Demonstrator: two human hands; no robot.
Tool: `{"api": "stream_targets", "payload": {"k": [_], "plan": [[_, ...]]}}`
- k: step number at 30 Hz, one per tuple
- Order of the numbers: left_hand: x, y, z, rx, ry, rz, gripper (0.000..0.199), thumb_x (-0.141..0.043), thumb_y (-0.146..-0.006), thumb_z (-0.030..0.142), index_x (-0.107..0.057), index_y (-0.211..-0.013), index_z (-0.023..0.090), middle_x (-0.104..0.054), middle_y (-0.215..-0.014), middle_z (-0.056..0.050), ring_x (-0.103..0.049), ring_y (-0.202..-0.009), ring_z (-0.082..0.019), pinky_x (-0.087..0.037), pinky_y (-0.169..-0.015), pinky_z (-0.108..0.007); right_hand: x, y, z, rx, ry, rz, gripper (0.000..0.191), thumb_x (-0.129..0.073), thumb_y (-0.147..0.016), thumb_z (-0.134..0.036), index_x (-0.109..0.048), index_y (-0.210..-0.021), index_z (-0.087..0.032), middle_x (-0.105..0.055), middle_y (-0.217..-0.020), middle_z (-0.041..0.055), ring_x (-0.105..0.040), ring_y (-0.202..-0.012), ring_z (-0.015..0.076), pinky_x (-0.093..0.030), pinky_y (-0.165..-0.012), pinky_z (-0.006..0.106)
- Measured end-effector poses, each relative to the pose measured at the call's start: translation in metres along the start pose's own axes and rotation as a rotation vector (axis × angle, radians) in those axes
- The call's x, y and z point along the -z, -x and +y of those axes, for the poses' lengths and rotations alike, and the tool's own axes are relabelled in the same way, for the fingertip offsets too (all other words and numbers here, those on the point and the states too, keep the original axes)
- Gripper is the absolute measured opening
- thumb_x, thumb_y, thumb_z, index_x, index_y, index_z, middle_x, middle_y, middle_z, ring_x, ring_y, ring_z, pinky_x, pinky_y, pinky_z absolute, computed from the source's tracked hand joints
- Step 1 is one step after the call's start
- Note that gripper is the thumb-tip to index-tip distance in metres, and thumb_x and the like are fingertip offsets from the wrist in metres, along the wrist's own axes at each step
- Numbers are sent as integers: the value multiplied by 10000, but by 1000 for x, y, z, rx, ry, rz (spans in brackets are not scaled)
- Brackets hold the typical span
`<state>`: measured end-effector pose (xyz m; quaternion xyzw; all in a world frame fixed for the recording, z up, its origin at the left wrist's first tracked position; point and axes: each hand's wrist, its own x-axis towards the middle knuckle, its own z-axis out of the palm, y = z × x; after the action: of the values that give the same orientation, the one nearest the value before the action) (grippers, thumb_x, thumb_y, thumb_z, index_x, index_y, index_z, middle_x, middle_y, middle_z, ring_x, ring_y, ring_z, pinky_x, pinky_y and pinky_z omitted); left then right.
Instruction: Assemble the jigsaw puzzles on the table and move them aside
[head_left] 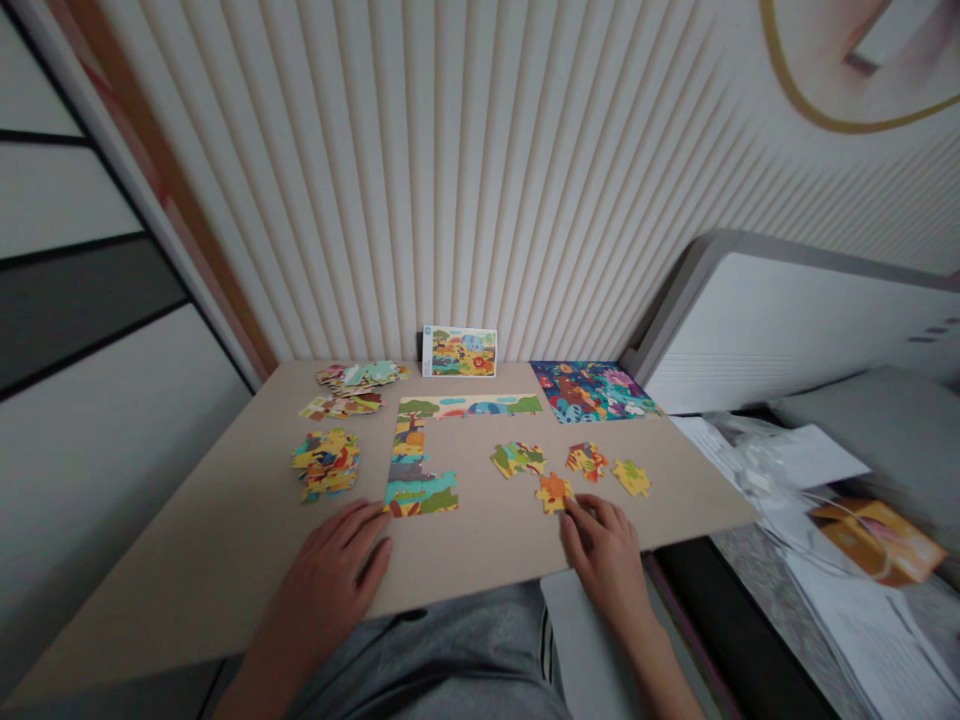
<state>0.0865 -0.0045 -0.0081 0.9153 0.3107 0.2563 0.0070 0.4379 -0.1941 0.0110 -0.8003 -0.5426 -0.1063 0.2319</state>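
My left hand (341, 560) lies on the table with fingers stretched and thumb apart, its fingertips at the lower left corner of a partly joined jigsaw puzzle (409, 470). The joined pieces run along the top, the left side and part of the bottom. My right hand (604, 540) has its fingertips closed on the right edge of an orange and yellow puzzle piece (553, 492), which lies on the table. Close by are a green and yellow group of pieces (519, 458), a red and orange group (586, 460) and a yellow piece (631, 477).
On the left are a pile of yellow pieces (326, 463) and a further pile (364, 377) behind it. A picture card (460, 352) stands against the ribbed wall. A dark blue puzzle (589, 390) lies at the back right. Right of the table (480, 545) are papers and an orange box (877, 540).
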Motion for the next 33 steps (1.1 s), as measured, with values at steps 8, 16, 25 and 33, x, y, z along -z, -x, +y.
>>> {"api": "stream_targets", "payload": {"k": [8, 16, 25, 33], "plan": [[3, -2, 1, -1, 14, 23, 353, -559, -965, 349, -637, -1285, 224, -664, -1300, -87, -579, -1262, -288, -464, -1097, -483, -3, -53, 41, -68, 84, 46, 376, -506, -986, -432, -708, -1215, -212, -661, -1233, 132, -577, -1152, 292, -431, -1006, 440], [1, -2, 1, -10, -18, 19, 356, -539, -980, 363, -626, -1290, 210, -662, -1297, -98, -577, -1257, -280, -457, -1101, -477, -6, -88, 66, -148, 90, -89, 494, -588, -922, -450, -608, -1363, -228, -684, -1213, 129, -611, -1118, 287, -438, -961, 391], [5, -3, 4, -8, -17, 20, 341, -552, -970, 341, -630, -1280, 221, -664, -1298, -95, -580, -1252, -283, -475, -1083, -480, 6, -91, 92, -260, 194, 8, 454, -581, -918, -467, -691, -1258, -187, -663, -1164, 178, -628, -1039, 316, -461, -872, 440], [7, -3, 7, 31, 17, 10, 345, -559, -968, 334, -639, -1286, 225, -664, -1302, -85, -574, -1265, -280, -465, -1095, -479, -2, -109, -12, 91, -65, -159, 401, -591, -949, -489, -700, -1232, -226, -687, -1185, 123, -618, -1093, 275, -451, -952, 389]]}}
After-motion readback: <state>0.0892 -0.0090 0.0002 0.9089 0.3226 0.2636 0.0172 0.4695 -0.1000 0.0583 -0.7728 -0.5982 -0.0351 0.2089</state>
